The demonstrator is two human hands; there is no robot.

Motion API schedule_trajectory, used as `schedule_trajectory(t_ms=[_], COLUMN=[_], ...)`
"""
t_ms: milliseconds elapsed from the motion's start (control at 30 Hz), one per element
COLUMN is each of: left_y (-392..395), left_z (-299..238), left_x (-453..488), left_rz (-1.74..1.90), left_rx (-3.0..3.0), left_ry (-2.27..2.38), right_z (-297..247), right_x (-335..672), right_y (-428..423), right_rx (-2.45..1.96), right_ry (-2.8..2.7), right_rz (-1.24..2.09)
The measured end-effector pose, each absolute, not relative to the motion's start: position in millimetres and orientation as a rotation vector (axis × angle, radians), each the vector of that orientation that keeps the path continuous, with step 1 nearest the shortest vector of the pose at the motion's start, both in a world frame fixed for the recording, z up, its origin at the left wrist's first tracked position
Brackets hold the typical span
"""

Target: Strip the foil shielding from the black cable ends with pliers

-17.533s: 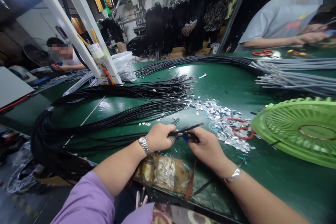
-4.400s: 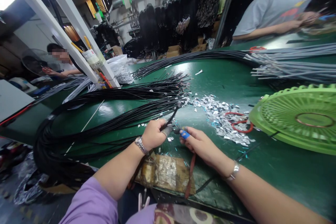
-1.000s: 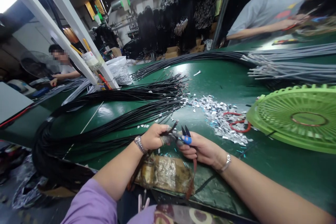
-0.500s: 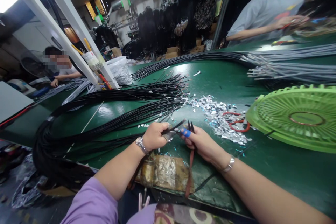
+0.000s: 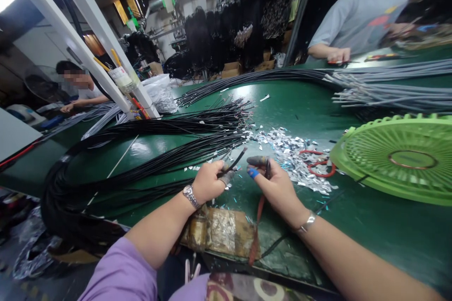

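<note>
My left hand [image 5: 211,181] is closed on a black cable [image 5: 237,162], its cut end sticking out past the thumb and finger to the upper right. In my right hand [image 5: 273,181], a dark two-pointed tool [image 5: 267,169] lies against the palm. A reddish-brown strip [image 5: 257,230], seemingly its handle, hangs below. Blue tape wraps the thumb, and a grey cover is on a finger. The right fingertips are apart from the cable. Beyond my hands lie black cable bundles [image 5: 183,153] with stripped ends.
White and blue scraps [image 5: 296,162] are heaped beside red-handled scissors [image 5: 319,169]. A green fan [image 5: 406,157] stands at the right, with grey cables [image 5: 388,94] behind it. A taped cardboard pad [image 5: 226,233] sits at the near table edge. Two co-workers sit across the table.
My right hand has drawn back slightly to the right from the cable end, and the tool has turned into the palm. The right co-worker's hand has come down to the table.
</note>
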State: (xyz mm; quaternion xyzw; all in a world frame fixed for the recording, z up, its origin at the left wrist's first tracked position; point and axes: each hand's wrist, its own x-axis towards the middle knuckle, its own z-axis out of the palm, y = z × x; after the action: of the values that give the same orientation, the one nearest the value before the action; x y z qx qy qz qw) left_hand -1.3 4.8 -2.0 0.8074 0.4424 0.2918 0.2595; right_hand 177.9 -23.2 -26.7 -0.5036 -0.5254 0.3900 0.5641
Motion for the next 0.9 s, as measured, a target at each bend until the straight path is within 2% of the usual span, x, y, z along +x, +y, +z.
schedule_trajectory(t_ms=[500,667,833,900], left_y=[3,6,7,7], left_z=[-2,-4,-5,-5], left_x=[0,-1,-3,-4], left_rz=[0.781,0.829,0.806,0.78], left_rx=[2.217,2.167,2.13,2.134], left_ry=[1.225,1.224,1.171,1.108], right_z=[-24,-22,-21,-21], right_x=[169,166,175,177], right_y=[-33,-36,-26,-23], right_rx=[-1.242,-1.118,-1.129,-1.135], right_ry=[-1.702,-1.681,-1.304,-1.179], right_rz=[0.488,0.759,0.936,1.101])
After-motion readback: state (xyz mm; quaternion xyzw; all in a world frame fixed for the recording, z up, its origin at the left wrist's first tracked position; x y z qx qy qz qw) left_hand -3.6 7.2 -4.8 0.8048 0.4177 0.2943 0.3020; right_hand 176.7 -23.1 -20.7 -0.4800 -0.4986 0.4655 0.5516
